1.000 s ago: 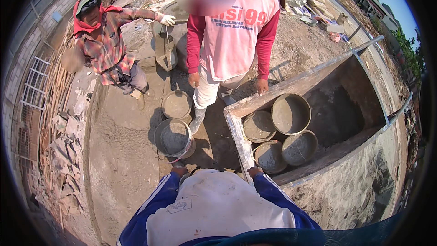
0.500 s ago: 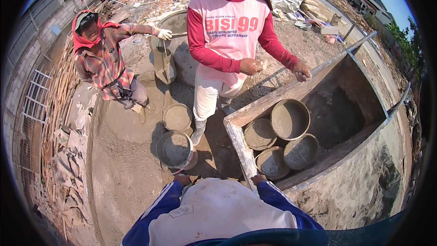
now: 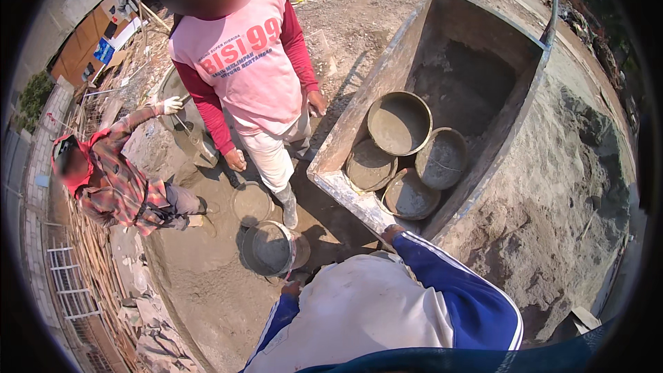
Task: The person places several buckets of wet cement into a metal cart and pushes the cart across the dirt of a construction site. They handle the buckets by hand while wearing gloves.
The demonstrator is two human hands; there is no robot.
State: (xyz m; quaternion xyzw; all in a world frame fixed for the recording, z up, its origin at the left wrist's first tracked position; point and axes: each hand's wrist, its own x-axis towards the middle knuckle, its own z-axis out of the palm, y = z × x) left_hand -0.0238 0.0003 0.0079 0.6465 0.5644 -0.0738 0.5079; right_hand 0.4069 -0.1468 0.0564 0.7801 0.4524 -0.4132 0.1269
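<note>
My left hand (image 3: 291, 289) is low in the middle, closed at the reddish handle of a mortar-smeared bucket (image 3: 302, 252). Grey residue coats the inside of this bucket, which stands on the wet ground. My right hand (image 3: 391, 233) rests with curled fingers over the near corner edge of a large metal trough (image 3: 319, 163). Several round buckets are clustered in the trough's near end, among them a taller one (image 3: 399, 124) at the back and one (image 3: 411, 195) closest to my right hand. Both sets of fingers are partly hidden.
A co-worker in a pink shirt (image 3: 238, 48) stands ahead, arms lowered. Another in plaid (image 3: 141, 190) reaches a gloved hand toward a tilted container (image 3: 197, 145) at left. Another bucket (image 3: 251, 204) stands beyond mine. A sand heap (image 3: 532, 235) borders the trough at right.
My view has turned and tilted, shifting the co-workers left. The pink-shirted person has lowered both hands, which were raised before. My hands stay by the bucket handle and trough edge.
</note>
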